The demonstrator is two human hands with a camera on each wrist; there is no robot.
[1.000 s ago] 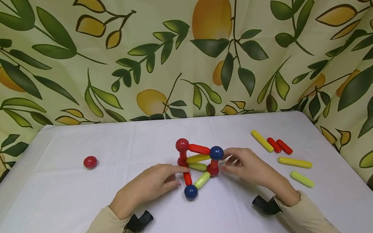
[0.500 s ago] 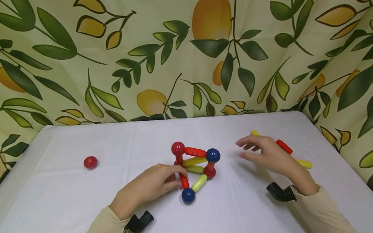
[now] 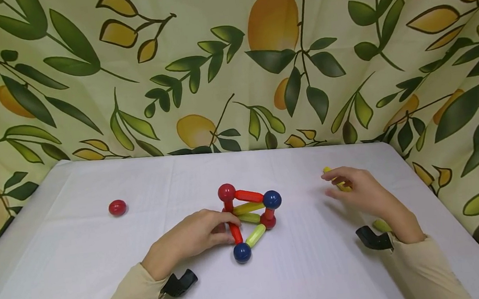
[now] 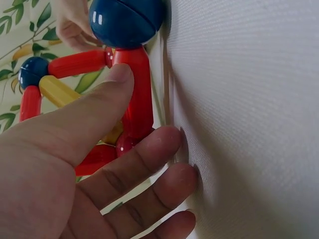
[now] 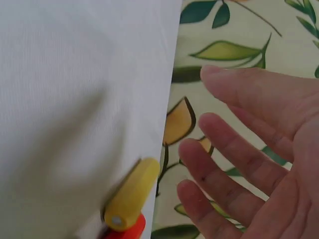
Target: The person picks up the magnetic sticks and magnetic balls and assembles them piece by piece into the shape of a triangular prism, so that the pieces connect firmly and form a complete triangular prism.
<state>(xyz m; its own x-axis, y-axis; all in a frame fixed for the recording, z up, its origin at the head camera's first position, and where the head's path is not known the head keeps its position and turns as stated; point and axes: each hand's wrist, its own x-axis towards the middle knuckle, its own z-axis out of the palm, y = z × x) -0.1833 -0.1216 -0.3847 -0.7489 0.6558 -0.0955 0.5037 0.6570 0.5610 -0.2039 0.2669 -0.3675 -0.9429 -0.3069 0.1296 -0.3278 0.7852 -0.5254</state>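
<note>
A toy frame of magnetic balls and sticks stands mid-table, with a red ball [image 3: 227, 192] at its top left and blue balls [image 3: 272, 199] at other corners. My left hand [image 3: 203, 227] holds the frame at its near left side. In the left wrist view, the thumb lies on a red magnetic stick [image 4: 140, 94] below the blue ball [image 4: 127, 22], and the fingers curl behind it. My right hand [image 3: 362, 188] hovers above loose sticks at the right, fingers loosely bent and holding nothing. A yellow stick [image 5: 132, 194] lies below it, over a red stick [image 5: 136, 229] in the right wrist view.
A lone red ball [image 3: 117, 208] lies on the left of the white-covered table [image 3: 81, 261]. A light green stick [image 3: 382, 225] shows beside the right wrist; other loose sticks are hidden under that arm. A leaf-patterned curtain [image 3: 215, 75] hangs behind the table's far edge.
My right hand has left the frame's right side and moved right, over the loose sticks. The frame has shifted slightly left and toward me, with my left hand still at it.
</note>
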